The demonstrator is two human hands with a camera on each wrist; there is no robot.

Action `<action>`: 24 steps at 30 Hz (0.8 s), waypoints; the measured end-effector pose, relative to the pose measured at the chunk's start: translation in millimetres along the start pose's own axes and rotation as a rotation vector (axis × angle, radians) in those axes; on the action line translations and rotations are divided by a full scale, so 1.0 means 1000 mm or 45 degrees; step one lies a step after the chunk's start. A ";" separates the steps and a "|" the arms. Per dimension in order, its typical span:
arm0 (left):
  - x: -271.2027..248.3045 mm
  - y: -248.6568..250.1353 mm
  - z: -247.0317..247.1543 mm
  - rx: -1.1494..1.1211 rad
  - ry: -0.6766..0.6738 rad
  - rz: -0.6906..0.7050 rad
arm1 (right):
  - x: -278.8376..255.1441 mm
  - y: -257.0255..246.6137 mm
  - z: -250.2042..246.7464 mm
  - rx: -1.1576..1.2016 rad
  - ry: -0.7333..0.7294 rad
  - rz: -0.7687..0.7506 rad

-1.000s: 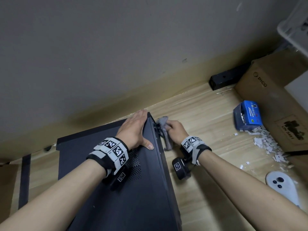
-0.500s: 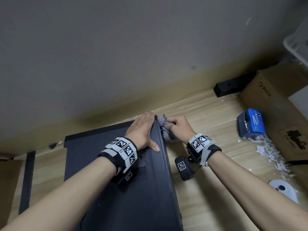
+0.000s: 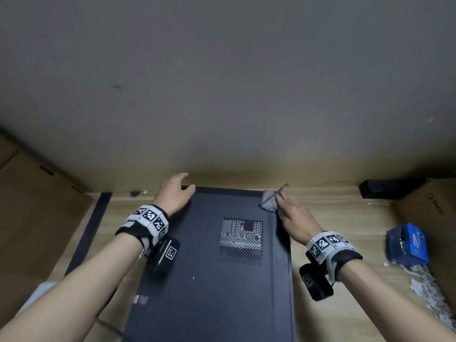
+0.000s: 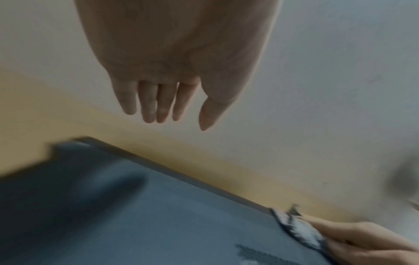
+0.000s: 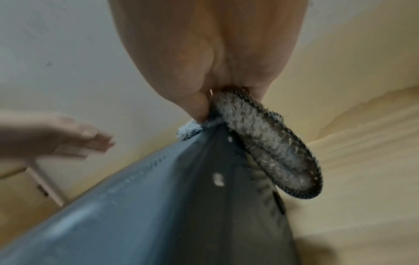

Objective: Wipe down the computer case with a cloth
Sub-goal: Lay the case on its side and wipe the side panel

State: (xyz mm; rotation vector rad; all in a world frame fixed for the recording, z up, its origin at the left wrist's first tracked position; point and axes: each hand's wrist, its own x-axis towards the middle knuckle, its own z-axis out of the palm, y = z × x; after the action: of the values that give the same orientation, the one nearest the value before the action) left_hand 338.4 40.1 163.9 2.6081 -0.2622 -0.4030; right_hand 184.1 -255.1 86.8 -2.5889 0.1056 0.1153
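Computer case — dark, lying flat on the wooden floor, its far end close to the wall, vent grille facing up.

Cloth — grey, bunched, pinched in the curled fingers of the right hand at the case's far right corner; one fold hangs over the right edge.

Left hand — fingers straight and relaxed, holding nothing, at the far left corner; whether it touches the panel cannot be told, as the wrist view is blurred.

Risks:
- loose fold may snag on the corner or the grille and pull free of the pinch;
- without a steadying left hand, a firm stroke could slide the case toward the wall;
- a bunched cloth gives a narrow contact patch, so streaks may be missed.
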 end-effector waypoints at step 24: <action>-0.046 -0.205 -0.038 -0.159 -0.243 -0.131 | 0.135 -0.255 0.110 -0.361 -0.393 -0.304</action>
State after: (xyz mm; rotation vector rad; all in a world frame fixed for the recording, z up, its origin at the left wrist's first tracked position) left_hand 331.1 245.2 106.5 2.4698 -0.1607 -0.6846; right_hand 336.3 12.1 110.8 -2.8021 -0.3559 0.4683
